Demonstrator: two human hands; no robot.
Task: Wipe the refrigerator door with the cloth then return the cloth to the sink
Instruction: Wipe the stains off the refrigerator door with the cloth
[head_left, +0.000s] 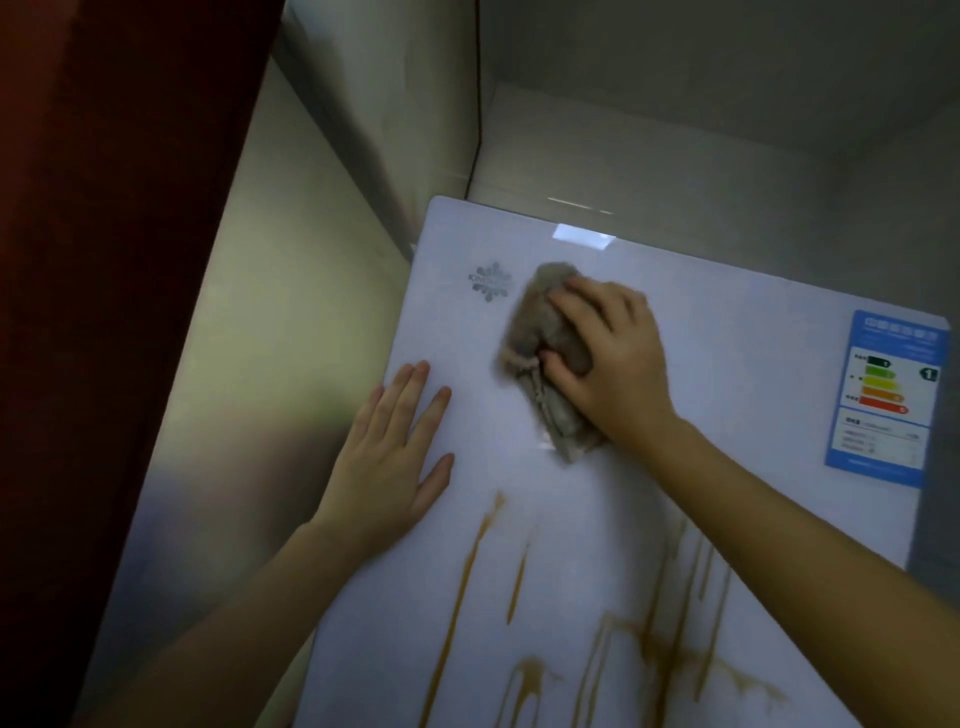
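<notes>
under the right hand (608, 358), fingers curled and pinching it, the cloth (540, 358) looks soft, limp, damp; best held bunched at centre. left hand (389, 457) spread flat beside.

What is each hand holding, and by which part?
The right hand grips the cloth by its bunched middle, thumb tucked in a fold, pressing it to the refrigerator door. The left hand holds nothing; it lies flat on the door.
</notes>
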